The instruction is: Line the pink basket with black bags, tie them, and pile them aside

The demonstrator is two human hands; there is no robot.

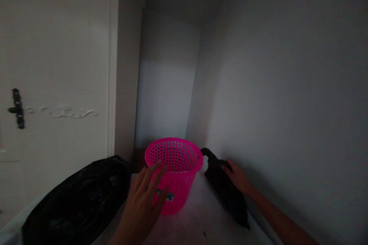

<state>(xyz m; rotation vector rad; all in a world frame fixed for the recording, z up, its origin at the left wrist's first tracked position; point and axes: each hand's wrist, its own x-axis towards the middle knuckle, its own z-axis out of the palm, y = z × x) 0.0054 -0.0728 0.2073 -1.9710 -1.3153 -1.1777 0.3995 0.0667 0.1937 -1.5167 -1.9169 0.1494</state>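
A bright pink perforated basket (184, 183) stands upright on a pale surface, its mouth facing up and a small label on its front. My left hand (143, 195) is in front of the basket's left side with fingers spread; whether they touch it I cannot tell. To the right of the basket, my right hand (237, 176) grips the upper part of a black plastic bag (225, 191). A loop of that bag reaches up to the basket's rim. Farther left lies a larger, puffed-out black plastic bag (83, 199).
A white door or cabinet panel (57, 46) with a dark handle (17, 109) rises at the left. A plain grey wall (281, 84) runs along the right, close to my right arm. The pale surface (186, 229) under the basket carries a small dark speck.
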